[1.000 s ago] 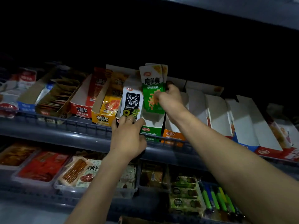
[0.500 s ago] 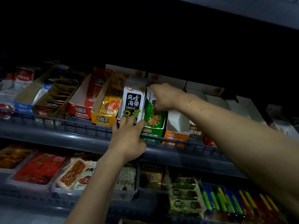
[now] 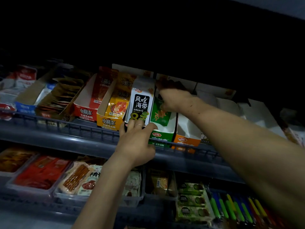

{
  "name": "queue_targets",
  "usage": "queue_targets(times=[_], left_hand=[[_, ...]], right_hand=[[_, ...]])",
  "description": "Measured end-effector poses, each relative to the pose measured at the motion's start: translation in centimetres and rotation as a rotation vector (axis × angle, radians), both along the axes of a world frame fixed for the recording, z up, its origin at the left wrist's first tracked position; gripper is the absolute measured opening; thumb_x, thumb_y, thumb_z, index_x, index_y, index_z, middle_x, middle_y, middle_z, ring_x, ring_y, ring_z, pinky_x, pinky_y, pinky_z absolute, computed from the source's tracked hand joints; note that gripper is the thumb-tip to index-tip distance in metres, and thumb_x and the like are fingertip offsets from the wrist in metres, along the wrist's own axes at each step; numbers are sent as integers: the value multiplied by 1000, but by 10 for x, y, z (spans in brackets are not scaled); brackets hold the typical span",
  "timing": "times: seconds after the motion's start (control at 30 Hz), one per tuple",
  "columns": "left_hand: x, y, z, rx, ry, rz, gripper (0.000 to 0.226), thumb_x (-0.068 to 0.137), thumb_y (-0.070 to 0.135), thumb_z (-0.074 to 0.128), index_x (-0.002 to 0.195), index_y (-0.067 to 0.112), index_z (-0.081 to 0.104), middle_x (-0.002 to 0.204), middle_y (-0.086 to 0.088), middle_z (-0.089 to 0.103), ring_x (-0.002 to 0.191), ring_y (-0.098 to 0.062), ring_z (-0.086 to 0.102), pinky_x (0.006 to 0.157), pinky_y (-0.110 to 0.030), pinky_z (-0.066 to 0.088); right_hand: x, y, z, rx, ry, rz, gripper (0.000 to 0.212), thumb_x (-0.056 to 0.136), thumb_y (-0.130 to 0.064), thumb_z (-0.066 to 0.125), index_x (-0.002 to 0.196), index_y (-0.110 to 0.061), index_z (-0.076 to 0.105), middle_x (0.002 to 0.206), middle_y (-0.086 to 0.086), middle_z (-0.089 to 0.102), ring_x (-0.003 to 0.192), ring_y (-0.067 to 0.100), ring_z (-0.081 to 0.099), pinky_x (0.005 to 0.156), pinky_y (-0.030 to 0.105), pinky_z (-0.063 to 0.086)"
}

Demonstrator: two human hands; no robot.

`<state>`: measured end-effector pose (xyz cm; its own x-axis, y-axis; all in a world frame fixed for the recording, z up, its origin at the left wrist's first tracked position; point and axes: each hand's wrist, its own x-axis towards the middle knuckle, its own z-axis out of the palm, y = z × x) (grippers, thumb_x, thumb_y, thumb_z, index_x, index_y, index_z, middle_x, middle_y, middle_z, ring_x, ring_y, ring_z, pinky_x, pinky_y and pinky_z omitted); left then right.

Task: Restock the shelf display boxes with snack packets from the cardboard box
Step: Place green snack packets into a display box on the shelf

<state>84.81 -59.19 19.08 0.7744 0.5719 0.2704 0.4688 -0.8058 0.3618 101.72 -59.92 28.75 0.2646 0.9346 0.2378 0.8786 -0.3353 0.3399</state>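
On the upper shelf, green snack packets stand inside a green-and-white display box. My right hand reaches in from the right and grips the top of those packets, fingers curled over them. My left hand grips the lower front of the neighbouring black-and-white display box, thumb against the green box's corner. An orange display box stands just right of the green one. The cardboard box is out of view.
Red and yellow display boxes stand left of my hands, white boxes to the right. A grey wire rail fronts the shelf. The lower shelf holds trays of snacks and coloured lighters.
My right hand has lowered the green packets from above the box down into it and pushed them back. My left hand has stayed on the black-and-white box.
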Motion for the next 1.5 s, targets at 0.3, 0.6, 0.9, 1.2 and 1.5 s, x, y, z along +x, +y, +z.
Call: queue_targets(times=[0.3, 0.6, 0.9, 1.2, 1.5], left_hand=[[-2, 0, -2, 7, -32, -10, 55, 82, 30, 56, 133, 38, 36, 129, 3, 38, 129, -20, 21, 115, -51, 9], [-7, -2, 4, -17, -50, -27, 62, 83, 30, 58, 139, 38, 34, 129, 3, 41, 129, -19, 24, 114, -49, 14], [-29, -25, 7, 38, -445, -32, 37, 79, 19, 58, 115, 20, 64, 109, 1, 61, 110, -18, 48, 94, -32, 40], [-70, -98, -70, -160, 64, -228, 18, 84, 18, 67, 100, 25, 70, 90, 5, 71, 83, -11, 66, 73, -26, 52], [-97, -147, -162, -409, 443, -251, 18, 84, 23, 65, 102, 25, 68, 93, 4, 72, 87, -14, 66, 78, -30, 53]], right_hand=[[-5, -5, -12, 202, -98, -24, 78, 76, -5, 67, 145, -10, 30, 148, 17, 29, 138, 39, 25, 110, 48, 28], [0, -34, -5, 146, 122, 68, 40, 85, -14, 61, 124, -13, 53, 120, 12, 58, 104, 31, 59, 68, 35, 47], [-43, -147, -38, 328, 509, 361, 15, 91, -17, 60, 104, -15, 67, 99, -1, 67, 92, 15, 61, 81, 34, 50], [-70, -245, -170, 30, 938, 157, 9, 89, -23, 65, 97, -21, 69, 88, -9, 66, 83, 6, 62, 77, 26, 53], [-75, -298, -354, -250, 1257, -322, 9, 94, -23, 60, 97, -16, 65, 84, -2, 66, 78, 8, 60, 67, 22, 49]])
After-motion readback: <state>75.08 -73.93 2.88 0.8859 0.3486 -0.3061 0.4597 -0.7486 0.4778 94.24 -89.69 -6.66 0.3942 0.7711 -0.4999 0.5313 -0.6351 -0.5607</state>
